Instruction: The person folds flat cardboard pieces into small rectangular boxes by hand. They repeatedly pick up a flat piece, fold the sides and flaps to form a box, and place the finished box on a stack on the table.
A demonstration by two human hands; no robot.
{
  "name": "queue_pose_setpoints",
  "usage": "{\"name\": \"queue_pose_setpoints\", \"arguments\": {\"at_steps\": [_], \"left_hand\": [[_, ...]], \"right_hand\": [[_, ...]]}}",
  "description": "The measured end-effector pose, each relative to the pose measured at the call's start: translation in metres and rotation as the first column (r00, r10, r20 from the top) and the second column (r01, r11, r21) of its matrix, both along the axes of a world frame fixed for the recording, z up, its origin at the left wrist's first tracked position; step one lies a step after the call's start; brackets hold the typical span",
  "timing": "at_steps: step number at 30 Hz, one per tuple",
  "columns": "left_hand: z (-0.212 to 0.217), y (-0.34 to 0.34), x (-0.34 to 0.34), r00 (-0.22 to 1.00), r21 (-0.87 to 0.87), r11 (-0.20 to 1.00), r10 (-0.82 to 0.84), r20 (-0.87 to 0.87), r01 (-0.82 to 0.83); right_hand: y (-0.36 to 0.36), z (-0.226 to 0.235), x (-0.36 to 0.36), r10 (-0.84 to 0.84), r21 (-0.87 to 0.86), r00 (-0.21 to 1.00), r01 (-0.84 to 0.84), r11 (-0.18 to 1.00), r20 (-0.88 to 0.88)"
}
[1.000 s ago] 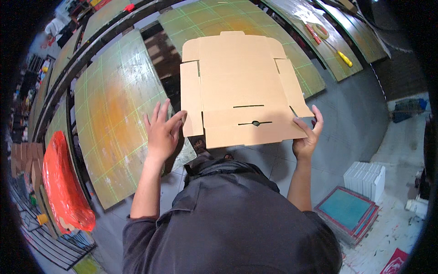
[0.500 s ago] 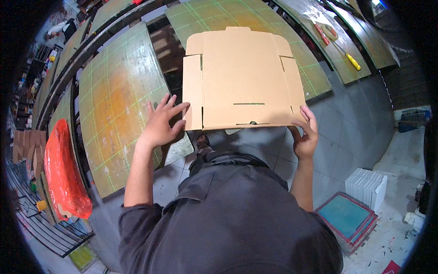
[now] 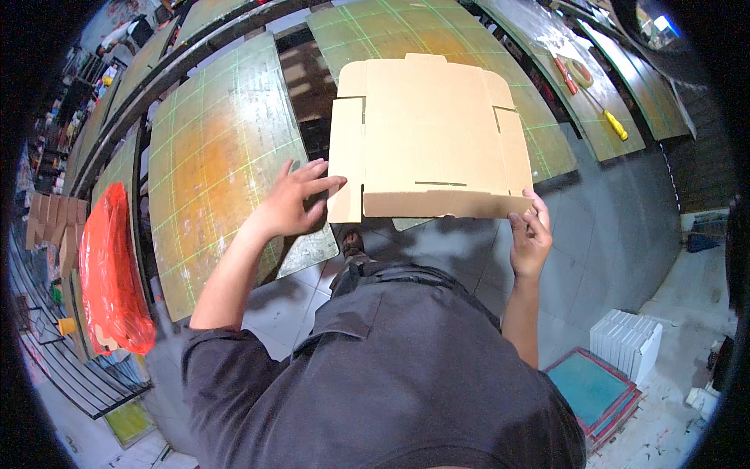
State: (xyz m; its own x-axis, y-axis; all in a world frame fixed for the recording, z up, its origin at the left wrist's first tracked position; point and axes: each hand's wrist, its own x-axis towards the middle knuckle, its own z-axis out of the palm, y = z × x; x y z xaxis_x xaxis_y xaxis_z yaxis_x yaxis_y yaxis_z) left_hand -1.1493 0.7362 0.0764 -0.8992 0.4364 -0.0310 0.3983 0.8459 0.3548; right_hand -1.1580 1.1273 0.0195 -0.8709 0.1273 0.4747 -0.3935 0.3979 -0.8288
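From the cardboard sheet (image 3: 433, 129), the left hand (image 3: 301, 197) lay at eight o'clock, the right hand (image 3: 531, 241) at four. A tabletop (image 3: 226, 172) stood at nine, a plastic bag (image 3: 116, 273) farther out at eight; a screwdriver (image 3: 615, 123) lay on another tabletop (image 3: 600, 144) at three.

Grey tiled flr (image 3: 601, 250); rows of shiny, grn-gridded worktables (image 3: 223, 144) L, R & ahead.

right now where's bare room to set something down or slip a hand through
The big left green-lined board is bare between the red bag and left hand. Grey floor shows right of the right hand, between the upper-right board and teal framed panels. Crowded: that board, with a yellow-handled screwdriver and ring, and the panels' spot beside a white stack.
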Motion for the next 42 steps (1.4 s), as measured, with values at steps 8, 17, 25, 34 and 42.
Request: {"name": "queue_pose_setpoints", "arguments": {"at_steps": [8,17,25,34,42], "left_hand": [[-0.016,0.000,-0.005,0.988,0.276,0.956,0.131,-0.078,-0.105],[-0.019,0.072,-0.018,0.942,0.527,0.845,0.246,-0.229,-0.093],[-0.029,0.086,-0.023,0.894,0.506,0.843,0.355,-0.273,-0.181],[-0.026,0.087,-0.024,0.905,0.485,0.870,0.273,-0.326,-0.088],[-0.037,0.085,-0.023,0.852,0.465,0.883,0.284,-0.440,-0.053]], "right_hand": [[0.011,-0.001,0.008,0.154,0.024,0.988,-0.154,0.988,-0.001],[0.005,0.000,0.014,0.004,0.215,0.996,0.015,0.976,-0.091],[0.027,-0.014,0.019,0.232,-0.430,0.964,-0.156,0.889,0.132],[0.043,-0.007,0.008,0.084,-0.482,0.958,0.061,0.874,0.275],[0.045,0.008,-0.019,0.050,-0.252,0.990,-0.017,0.968,0.128]]}}
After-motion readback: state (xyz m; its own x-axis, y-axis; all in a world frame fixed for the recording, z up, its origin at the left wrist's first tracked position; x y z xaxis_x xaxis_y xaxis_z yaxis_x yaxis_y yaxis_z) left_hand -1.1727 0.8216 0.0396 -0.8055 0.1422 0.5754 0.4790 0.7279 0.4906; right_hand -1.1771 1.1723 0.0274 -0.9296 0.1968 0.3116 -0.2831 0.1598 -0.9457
